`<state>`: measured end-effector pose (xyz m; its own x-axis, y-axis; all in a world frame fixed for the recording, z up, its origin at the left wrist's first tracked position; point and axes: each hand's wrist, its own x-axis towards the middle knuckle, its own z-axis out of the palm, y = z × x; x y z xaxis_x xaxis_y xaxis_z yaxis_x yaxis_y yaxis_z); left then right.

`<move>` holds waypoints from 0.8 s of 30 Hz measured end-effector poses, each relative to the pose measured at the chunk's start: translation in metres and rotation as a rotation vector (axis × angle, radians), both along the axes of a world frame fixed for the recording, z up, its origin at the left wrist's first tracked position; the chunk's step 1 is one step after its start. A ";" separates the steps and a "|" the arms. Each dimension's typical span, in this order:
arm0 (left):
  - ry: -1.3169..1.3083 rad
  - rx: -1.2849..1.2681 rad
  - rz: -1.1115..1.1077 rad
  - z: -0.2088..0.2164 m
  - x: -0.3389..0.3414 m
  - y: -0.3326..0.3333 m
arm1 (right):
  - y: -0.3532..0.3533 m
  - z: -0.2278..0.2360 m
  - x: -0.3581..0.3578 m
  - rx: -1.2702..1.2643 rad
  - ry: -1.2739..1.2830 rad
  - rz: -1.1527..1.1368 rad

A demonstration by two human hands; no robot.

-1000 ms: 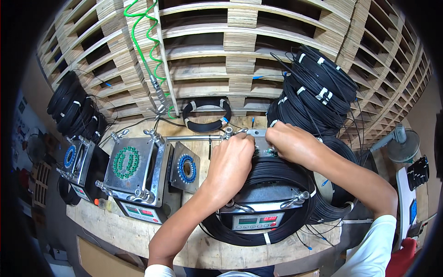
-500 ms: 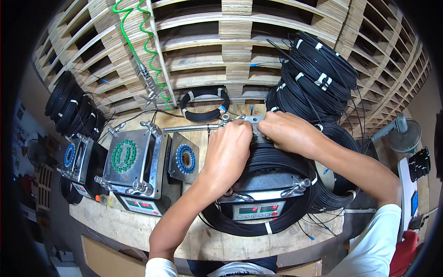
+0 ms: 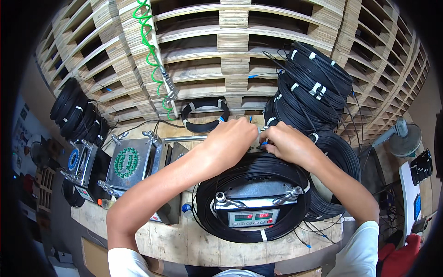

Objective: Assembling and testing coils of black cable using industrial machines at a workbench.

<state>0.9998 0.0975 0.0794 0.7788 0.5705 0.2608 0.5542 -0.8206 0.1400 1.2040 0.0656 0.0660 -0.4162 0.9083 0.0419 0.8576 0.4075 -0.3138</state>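
Observation:
Both hands meet at the far side of a polishing-type machine [image 3: 256,191] with a metal top plate and a red-digit display. A large coil of black cable [image 3: 205,203] is looped around it. My left hand [image 3: 235,138] is curled closed over the machine's far edge, and its fingertips are hidden. Beside it my right hand [image 3: 290,141] pinches at a small blue connector [image 3: 264,144] between thumb and forefinger. Another blue tip [image 3: 250,119] sticks up just behind the left hand.
Two similar machines, one with a green-studded plate [image 3: 125,162], stand on the left. Stacked black cable coils [image 3: 318,87] rise at the back right. A small coil [image 3: 187,121] lies behind. A green spiral air hose [image 3: 150,51] hangs before stacked pallets [image 3: 233,27].
The left forearm has swung outward to the left, covering the blue-studded plate. My right hand has turned, showing the blue connector at its fingers. The view has shifted slightly.

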 end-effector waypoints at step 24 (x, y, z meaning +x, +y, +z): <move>0.159 -0.068 -0.026 0.004 0.006 0.014 | -0.001 -0.011 0.005 0.072 0.086 -0.025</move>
<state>1.0062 0.1116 0.0835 0.8220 0.5616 0.0949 0.5523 -0.8267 0.1075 1.2090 0.0650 0.0550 -0.3854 0.9118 0.1418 0.8389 0.4103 -0.3577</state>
